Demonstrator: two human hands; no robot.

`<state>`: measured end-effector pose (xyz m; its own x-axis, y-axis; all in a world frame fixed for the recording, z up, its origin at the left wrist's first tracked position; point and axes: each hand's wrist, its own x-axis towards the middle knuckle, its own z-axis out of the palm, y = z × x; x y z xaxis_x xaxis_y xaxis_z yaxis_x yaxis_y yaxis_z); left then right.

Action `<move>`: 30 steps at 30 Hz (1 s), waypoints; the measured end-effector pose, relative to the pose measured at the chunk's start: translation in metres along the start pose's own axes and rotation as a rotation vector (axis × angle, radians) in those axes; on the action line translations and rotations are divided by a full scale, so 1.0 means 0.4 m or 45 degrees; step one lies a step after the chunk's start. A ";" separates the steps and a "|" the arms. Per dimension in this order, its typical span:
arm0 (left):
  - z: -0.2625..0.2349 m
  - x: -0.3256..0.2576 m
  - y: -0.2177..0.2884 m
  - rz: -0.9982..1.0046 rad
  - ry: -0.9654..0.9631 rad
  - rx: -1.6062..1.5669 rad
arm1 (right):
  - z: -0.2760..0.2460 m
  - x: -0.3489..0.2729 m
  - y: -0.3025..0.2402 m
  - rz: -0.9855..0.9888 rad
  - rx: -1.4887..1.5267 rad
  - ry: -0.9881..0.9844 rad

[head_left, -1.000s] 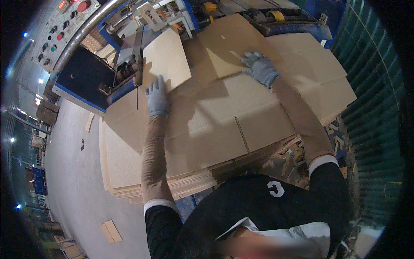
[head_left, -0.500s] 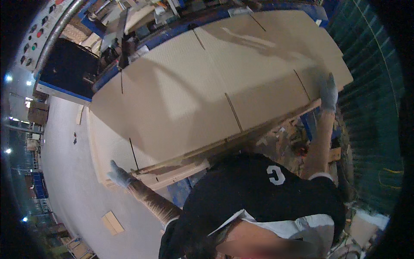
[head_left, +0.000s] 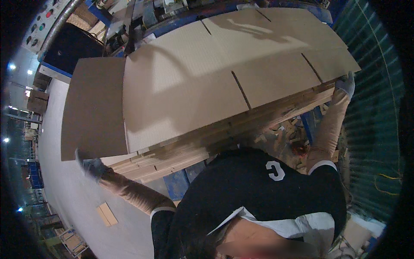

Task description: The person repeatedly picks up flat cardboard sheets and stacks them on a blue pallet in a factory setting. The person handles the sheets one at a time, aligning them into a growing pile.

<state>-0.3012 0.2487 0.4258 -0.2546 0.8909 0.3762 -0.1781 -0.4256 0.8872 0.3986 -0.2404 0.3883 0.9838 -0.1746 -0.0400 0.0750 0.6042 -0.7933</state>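
A large brown cardboard sheet (head_left: 194,95) with several dark slots lies across a stack of similar sheets (head_left: 181,159) in front of me. Its left end panel (head_left: 95,108) is bent along a crease and looks darker than the rest. My left hand (head_left: 90,167), in a grey glove, is at the near edge of that panel with the thumb upward; it is slightly blurred. At the near right corner, my right hand (head_left: 346,85), also gloved, grips the sheet with its thumb up and the other fingers partly hidden.
A blue-framed machine (head_left: 159,28) runs along the far side. A control panel with buttons (head_left: 42,26) stands at the upper left. Green corrugated sheeting (head_left: 377,116) is close on the right. Cardboard scraps (head_left: 284,138) lie below the stack, and one flat piece (head_left: 107,214) lies on the floor.
The sheet's left panel has bent at the crease. My left hand has moved left and slightly up; my right hand has shifted a little right. More of the stack's near edge shows.
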 end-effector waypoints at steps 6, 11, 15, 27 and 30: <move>0.035 -0.070 0.015 -0.073 -0.350 0.018 | 0.115 -0.133 -0.111 -0.666 -0.747 -0.321; 0.135 -0.335 0.033 0.055 -0.291 0.341 | 0.040 -0.436 -0.075 -0.834 -1.460 -0.113; 0.259 -0.441 0.037 0.726 -1.308 0.975 | 0.012 -0.532 -0.007 -1.311 -1.474 -1.863; 0.445 -0.405 -0.079 1.075 -1.646 1.271 | 0.176 -0.381 0.160 -1.459 -1.735 -2.204; 0.528 -0.331 -0.154 1.117 -1.499 1.213 | 0.270 -0.313 0.234 -1.557 -1.609 -2.222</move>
<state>-0.0557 0.1903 0.3777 0.8805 0.2818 0.3813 0.3035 -0.9528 0.0034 0.2999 -0.0782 0.3845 -0.1485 0.9479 0.2820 0.9885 0.1341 0.0700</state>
